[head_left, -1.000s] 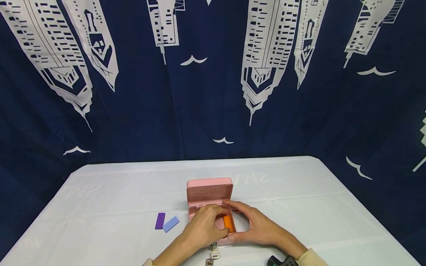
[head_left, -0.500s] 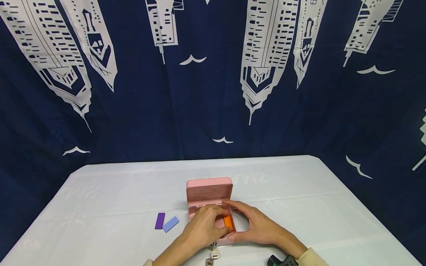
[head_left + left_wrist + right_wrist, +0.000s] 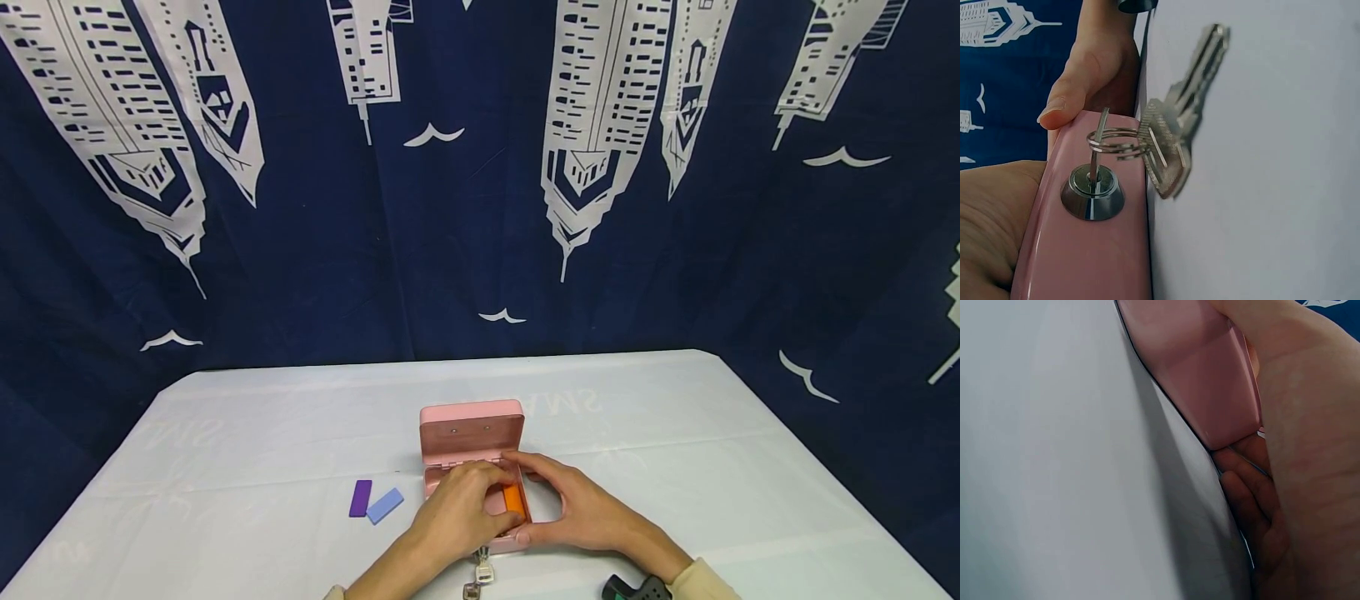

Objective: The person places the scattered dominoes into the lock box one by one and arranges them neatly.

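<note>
A small pink metal cash box (image 3: pixel 450 433) stands on the table with its lid up. Inside it, along the right wall, lies an orange block (image 3: pixel 513 498). My left hand (image 3: pixel 461 508) reaches over the front wall and pinches this block, thumb at the near end, curled fingers at the far end. From the right side my right hand (image 3: pixel 577 504) grips the box, thumb on the front corner, fingers toward the back. One key sits in the front lock (image 3: pixel 1092 190); from its ring hangs another key (image 3: pixel 1166 147), clearly seen in the left wrist view.
Left of the box, a purple block (image 3: pixel 361 498) and a light blue block (image 3: pixel 386 506) lie side by side on the white table (image 3: pixel 262 517). A dark blue cloth (image 3: pixel 450 233) with white buildings hangs behind. A black device (image 3: pixel 636 589) sits at the right wrist.
My left thumb has shifted slightly right along the near end of the orange block. Box, right hand and loose blocks stay put.
</note>
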A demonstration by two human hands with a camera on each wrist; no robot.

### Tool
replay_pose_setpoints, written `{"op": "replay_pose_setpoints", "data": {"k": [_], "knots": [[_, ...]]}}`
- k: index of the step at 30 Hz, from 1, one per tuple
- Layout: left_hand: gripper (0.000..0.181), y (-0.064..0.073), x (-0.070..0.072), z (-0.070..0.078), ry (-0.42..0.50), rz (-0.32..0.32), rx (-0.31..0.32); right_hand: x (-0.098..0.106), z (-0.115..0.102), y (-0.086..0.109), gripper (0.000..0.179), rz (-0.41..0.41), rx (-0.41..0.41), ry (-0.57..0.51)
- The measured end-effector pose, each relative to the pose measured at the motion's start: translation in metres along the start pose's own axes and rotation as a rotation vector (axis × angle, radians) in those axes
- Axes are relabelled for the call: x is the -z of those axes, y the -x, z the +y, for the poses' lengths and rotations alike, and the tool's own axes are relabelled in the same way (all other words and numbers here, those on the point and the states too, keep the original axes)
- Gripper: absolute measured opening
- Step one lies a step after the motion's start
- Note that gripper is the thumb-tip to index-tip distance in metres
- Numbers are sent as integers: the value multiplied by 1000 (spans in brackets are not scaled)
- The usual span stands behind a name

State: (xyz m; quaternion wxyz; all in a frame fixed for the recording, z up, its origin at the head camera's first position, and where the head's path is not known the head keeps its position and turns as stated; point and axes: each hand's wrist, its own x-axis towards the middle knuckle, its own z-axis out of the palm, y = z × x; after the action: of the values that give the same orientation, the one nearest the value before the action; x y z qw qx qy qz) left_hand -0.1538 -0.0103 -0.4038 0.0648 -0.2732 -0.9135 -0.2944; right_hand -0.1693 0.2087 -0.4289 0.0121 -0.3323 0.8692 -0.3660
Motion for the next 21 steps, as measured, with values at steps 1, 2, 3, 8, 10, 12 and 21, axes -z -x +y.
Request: {"op": "replay_pose_setpoints", "data": {"k": [1, 2, 3, 8, 10, 12, 21], "knots": [[37, 0, 0, 0, 1, 0, 1, 0, 0, 0, 85, -1, 0, -1], [37, 0, 0, 0, 0, -1, 3, 0, 0, 0, 85, -1, -1, -3], [38, 0, 0, 0, -1, -2, 5, 0, 0, 0, 85, -1, 0, -4], [39, 0, -1, 0, -5, -7, 8, 0, -1, 1, 84, -1, -4, -6], [39, 0, -1, 0, -4, -7, 8, 0, -1, 1, 84, 0, -4, -7], [39, 0, -1, 0, 0, -8, 10, 0, -1, 1, 84, 0, -1, -9], [36, 0, 0, -1, 10, -2, 13, 0, 0, 0, 84, 0, 12, -1]]}}
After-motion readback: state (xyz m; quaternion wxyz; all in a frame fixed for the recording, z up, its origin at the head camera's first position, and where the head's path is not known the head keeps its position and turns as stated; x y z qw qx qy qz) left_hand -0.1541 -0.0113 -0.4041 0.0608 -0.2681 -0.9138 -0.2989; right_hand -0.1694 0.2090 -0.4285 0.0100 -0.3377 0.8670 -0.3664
